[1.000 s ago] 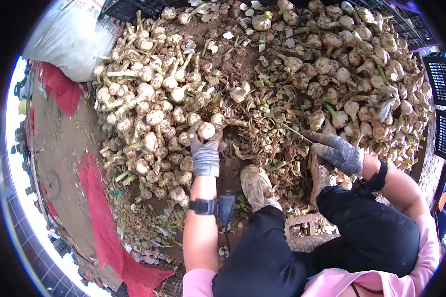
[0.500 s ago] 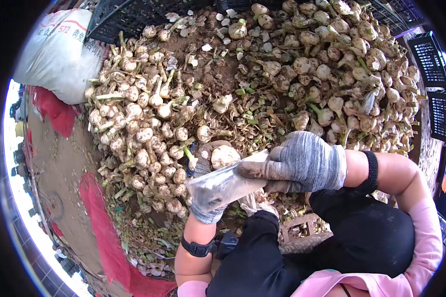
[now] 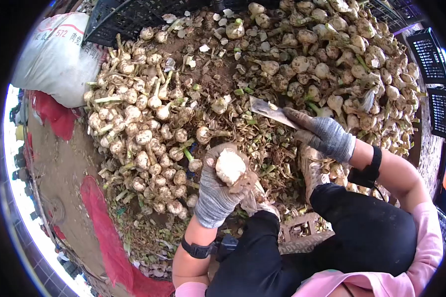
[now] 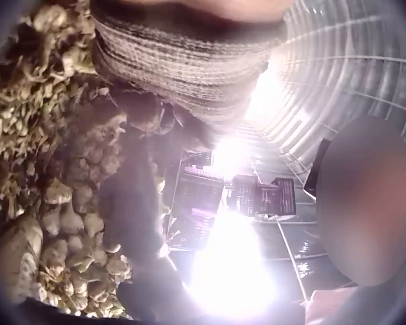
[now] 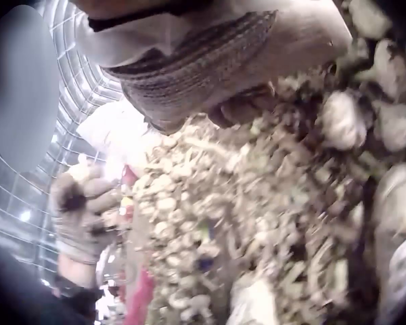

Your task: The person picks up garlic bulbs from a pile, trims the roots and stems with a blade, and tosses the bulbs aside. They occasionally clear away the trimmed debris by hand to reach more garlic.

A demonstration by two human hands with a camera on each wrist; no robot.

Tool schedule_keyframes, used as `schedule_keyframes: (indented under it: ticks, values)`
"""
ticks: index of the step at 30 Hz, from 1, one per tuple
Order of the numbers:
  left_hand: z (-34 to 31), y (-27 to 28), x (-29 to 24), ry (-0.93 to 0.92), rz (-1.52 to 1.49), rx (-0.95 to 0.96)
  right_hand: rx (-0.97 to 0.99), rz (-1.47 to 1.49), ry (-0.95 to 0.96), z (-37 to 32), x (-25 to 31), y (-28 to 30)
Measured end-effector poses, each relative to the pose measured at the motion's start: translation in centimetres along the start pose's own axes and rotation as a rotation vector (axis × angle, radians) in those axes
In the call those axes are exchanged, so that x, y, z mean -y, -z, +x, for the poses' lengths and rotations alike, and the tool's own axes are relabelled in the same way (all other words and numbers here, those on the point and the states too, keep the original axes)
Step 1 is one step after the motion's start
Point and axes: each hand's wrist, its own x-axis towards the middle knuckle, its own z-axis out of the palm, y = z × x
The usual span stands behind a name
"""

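Observation:
In the head view a gloved left hand [image 3: 219,190] grips a pale, whitish garlic bulb [image 3: 230,167], its cut or peeled face turned up. The gloved right hand [image 3: 324,133] holds a flat metal blade [image 3: 272,112] by its near end, over the leaf scraps and apart from the bulb. A small pale piece lies on the blade. The right wrist view shows the left hand [image 5: 88,210] at the left and the right glove [image 5: 196,74] at the top; the blade is not clear there. Glare hides much of the left wrist view.
Garlic heaps lie at left [image 3: 143,136] and right [image 3: 307,64], with leaf scraps between. A white sack [image 3: 59,57], black crates [image 3: 129,22] and red netting [image 3: 101,227] stand or lie around them. The person's shoes and knees are close below the hands.
Half a second ago the blade lay across the left hand beside the bulb; it has swung away up and right with the right hand. The bulb's upturned face now shows whiter.

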Motion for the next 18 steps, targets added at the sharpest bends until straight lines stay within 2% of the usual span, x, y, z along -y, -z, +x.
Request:
schedule_keyframes:
  ticks: [1, 2, 3, 4, 5, 6, 8, 10, 11, 14, 15, 16, 18]
  values:
    - [0.0, 0.0, 0.3, -0.171, 0.456, -0.023, 0.017, 0.112, 0.005, -0.3, 0.0, -0.5]
    - [0.0, -0.2, 0.4, -0.225, 0.714, -0.051, 0.032, 0.222, 0.013, -0.2, 0.5, -0.7]
    - [0.0, -0.5, 0.4, -0.277, 0.971, -0.096, 0.188, 0.301, -0.153, -0.5, 0.9, -0.2]
    - [-0.1, -0.4, 0.1, -0.24, 1.003, -0.123, 0.191, 0.416, -0.035, -0.4, 1.6, -0.2]
    - [-0.2, -0.4, -0.2, -0.201, 1.035, -0.149, 0.321, 0.513, -0.167, -0.3, 2.8, 0.7]
    - [-0.1, 0.1, -0.6, -0.323, 1.345, 0.05, 0.451, 0.608, -0.298, -0.3, 3.8, 1.3]
    - [0.2, -0.5, -1.0, -0.453, 1.643, 0.275, 0.486, 0.69, -0.214, -0.3, 4.0, 1.2]
    - [0.0, -2.4, -1.5, -0.582, 1.736, 0.507, 0.5, 0.729, -0.14, -0.2, 4.5, 1.2]
    - [0.0, -2.7, -1.4, -0.581, 1.736, 0.512, 0.493, 0.726, -0.108, -0.2, 5.0, 1.3]
    - [-0.1, -3.5, -1.2, -0.683, 1.896, 0.645, 0.595, 0.849, -0.306, 0.0, 7.1, 3.0]
    - [-0.4, -4.5, -1.3, -0.804, 1.848, 0.636, 0.657, 0.846, -0.382, 0.0, 6.3, 3.0]
    - [-0.8, -4.3, -1.3, -0.797, 1.846, 0.641, 0.72, 0.846, -0.46, -0.3, 5.4, 2.7]
    - [-1.8, -2.6, -2.0, -0.885, 1.608, 0.258, 0.709, 0.477, -0.383, -1.1, 1.1, 0.0]
